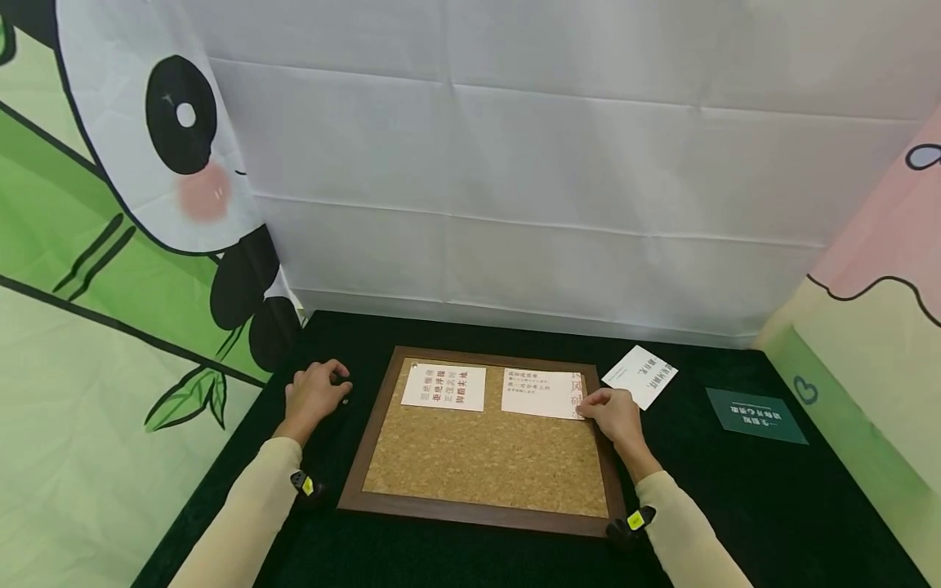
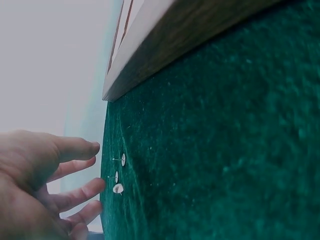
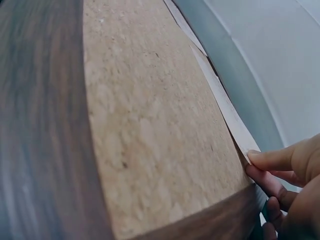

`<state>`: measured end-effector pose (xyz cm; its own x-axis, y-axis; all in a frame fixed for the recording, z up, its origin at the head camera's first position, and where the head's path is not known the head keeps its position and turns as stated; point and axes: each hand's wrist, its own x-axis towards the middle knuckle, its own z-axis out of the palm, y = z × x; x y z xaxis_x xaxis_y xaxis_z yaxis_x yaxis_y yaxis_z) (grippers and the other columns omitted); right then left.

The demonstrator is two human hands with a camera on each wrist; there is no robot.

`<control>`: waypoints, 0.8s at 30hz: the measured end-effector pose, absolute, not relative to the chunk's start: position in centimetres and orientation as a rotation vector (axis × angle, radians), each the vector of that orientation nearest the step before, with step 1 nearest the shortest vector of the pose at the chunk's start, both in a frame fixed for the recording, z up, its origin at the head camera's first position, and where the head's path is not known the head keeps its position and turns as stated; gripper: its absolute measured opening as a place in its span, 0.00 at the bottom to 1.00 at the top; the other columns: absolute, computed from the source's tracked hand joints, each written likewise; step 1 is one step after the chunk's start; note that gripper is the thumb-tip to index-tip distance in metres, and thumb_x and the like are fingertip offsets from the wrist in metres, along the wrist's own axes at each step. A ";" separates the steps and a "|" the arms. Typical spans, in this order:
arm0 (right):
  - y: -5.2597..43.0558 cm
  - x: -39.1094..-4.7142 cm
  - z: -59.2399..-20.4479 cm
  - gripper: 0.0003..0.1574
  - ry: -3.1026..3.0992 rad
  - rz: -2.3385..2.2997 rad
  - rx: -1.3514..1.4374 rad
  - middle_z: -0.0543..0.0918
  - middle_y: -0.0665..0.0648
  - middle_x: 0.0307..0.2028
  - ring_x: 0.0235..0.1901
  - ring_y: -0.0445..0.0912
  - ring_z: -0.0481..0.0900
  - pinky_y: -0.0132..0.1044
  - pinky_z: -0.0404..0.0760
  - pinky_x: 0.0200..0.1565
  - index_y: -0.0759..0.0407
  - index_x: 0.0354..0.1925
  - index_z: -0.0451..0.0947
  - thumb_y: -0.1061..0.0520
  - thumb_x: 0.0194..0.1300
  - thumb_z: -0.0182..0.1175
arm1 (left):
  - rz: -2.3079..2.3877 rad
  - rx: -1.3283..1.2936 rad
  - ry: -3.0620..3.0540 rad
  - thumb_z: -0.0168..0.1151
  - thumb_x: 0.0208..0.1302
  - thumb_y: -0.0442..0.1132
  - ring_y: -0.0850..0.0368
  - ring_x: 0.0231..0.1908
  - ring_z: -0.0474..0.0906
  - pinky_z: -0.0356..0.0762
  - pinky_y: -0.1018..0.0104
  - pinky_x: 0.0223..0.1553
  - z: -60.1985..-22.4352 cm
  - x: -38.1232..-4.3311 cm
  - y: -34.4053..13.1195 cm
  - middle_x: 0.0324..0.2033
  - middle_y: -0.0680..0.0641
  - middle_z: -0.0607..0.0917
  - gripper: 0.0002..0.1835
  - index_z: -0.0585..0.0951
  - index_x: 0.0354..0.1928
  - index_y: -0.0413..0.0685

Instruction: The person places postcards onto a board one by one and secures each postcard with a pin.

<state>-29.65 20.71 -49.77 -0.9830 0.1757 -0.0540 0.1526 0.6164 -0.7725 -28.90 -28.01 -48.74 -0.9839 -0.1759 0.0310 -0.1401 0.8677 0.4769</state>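
Observation:
A cork board (image 1: 485, 461) in a brown wooden frame lies on the dark green cloth between the hands. My right hand (image 1: 616, 418) pinches the lower right corner of a white printed card (image 1: 540, 390) between thumb and finger; in the right wrist view, that corner is slightly raised off the cork. Left of it, a second white card (image 1: 443, 386) with printed characters lies at the board's upper left. Beside the board's left side, my left hand (image 1: 314, 398) has bent, parted fingers with nothing between them. Close to its fingertips, three thumbtacks (image 2: 123, 160) lie on the cloth.
Right of the board lies a tilted white card (image 1: 641, 376), and farther right a green card (image 1: 757, 415) with white print. A white fabric wall (image 1: 515, 180) rises behind the table, with printed cloth on both sides.

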 end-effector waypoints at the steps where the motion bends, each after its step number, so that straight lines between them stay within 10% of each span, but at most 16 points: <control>1: 20.6 -29.7 -49.8 0.07 -2.808 1.305 -0.274 0.86 0.59 0.31 0.31 0.49 0.76 0.35 0.69 0.29 0.62 0.28 0.84 0.59 0.57 0.70 | -0.746 0.252 -2.966 0.59 0.67 0.43 0.34 0.49 0.67 0.61 0.39 0.48 -48.7 -28.8 -28.0 0.48 0.35 0.76 0.13 0.78 0.49 0.44; 16: 20.5 -29.9 -49.6 0.07 -2.869 1.091 -0.065 0.83 0.54 0.24 0.26 0.45 0.74 0.36 0.68 0.28 0.59 0.29 0.84 0.57 0.56 0.71 | -0.693 0.214 -3.028 0.63 0.65 0.43 0.39 0.45 0.67 0.61 0.45 0.44 -48.4 -27.9 -28.5 0.43 0.39 0.77 0.08 0.82 0.41 0.46; 24: 20.6 -30.2 -49.5 0.26 -2.956 0.912 0.068 0.80 0.64 0.49 0.47 0.59 0.70 0.54 0.65 0.48 0.58 0.51 0.83 0.47 0.58 0.70 | -0.635 0.209 -3.064 0.64 0.64 0.41 0.42 0.41 0.66 0.60 0.47 0.42 -48.9 -27.9 -28.6 0.40 0.41 0.77 0.06 0.84 0.33 0.48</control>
